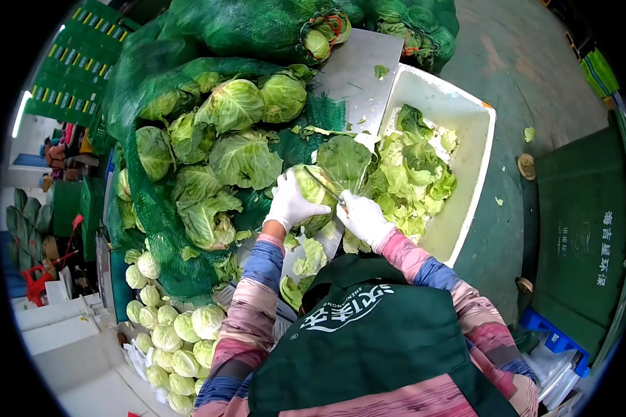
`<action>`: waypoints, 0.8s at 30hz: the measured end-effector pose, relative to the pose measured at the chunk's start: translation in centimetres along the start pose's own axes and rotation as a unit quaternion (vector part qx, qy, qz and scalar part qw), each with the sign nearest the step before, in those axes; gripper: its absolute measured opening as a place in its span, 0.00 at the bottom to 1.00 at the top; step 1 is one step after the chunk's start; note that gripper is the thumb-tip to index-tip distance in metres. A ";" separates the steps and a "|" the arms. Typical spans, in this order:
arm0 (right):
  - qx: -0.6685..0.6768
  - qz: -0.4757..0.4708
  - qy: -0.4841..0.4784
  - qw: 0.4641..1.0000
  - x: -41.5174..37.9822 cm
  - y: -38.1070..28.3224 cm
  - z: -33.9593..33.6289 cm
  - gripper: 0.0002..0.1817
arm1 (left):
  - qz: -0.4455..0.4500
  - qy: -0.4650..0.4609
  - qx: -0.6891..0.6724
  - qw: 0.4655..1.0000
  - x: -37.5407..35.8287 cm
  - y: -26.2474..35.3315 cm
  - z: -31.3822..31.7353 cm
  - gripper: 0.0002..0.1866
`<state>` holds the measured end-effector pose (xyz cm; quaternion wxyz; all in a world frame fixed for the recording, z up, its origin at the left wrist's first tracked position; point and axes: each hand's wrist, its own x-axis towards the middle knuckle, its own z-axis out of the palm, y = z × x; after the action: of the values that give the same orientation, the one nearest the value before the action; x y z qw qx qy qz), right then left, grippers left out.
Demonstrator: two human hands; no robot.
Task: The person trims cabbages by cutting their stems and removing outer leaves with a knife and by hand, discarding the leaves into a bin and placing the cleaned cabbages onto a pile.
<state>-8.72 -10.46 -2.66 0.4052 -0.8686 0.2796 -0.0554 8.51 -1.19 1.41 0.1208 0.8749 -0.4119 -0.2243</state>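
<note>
A cabbage (305,182) lies on the work surface in front of me. My left hand (290,203), in a white glove, is closed around its left side. In my gloved right hand (363,217) is a knife (322,182), its blade lying across the top of the cabbage. A large loose outer leaf (343,161) sits just beyond the knife. Several untrimmed cabbages (238,104) spill from a green mesh sack (142,229) to the left. The knife handle is mostly hidden inside my right fist.
At the right stands a white foam box (474,160) holding cut leaves (414,174). Several trimmed cabbages (167,337) are piled at the lower left. More full mesh sacks (250,31) lie at the back beside a metal tabletop (358,76). A green bin (577,236) is far right.
</note>
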 end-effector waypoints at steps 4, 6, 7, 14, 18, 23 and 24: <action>-0.045 0.020 -0.060 0.997 0.7 -0.2 0.3 0.13 | -0.028 0.007 0.020 0.999 -0.3 1.0 0.1 0.64; -0.035 0.024 -0.072 0.996 1.0 -0.3 0.6 0.14 | -0.021 0.013 0.017 1.000 -0.3 0.6 0.4 0.63; -0.024 0.027 -0.082 0.996 1.2 -0.3 0.6 0.15 | -0.014 0.022 0.016 1.000 -0.2 0.5 0.6 0.62; -0.021 0.054 -0.126 0.990 3.4 0.5 0.8 0.16 | -0.022 0.072 0.017 0.997 -1.1 0.4 1.5 0.59; -0.079 0.165 -0.169 0.968 6.4 4.1 3.2 0.17 | -0.018 0.085 0.026 0.996 -3.4 2.2 1.7 0.60; 0.268 0.149 -0.182 0.934 3.0 2.0 0.6 0.38 | 0.032 0.210 -0.125 0.969 -5.8 -1.3 5.0 0.59; 0.281 0.145 -0.168 0.934 2.8 1.6 0.1 0.35 | 0.042 0.228 -0.176 0.957 -5.9 -1.2 4.8 0.59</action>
<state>-7.05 -12.65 -4.27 0.6774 -0.6660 0.3034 0.0742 3.64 4.05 -1.55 0.3731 0.8496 -0.3637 -0.0824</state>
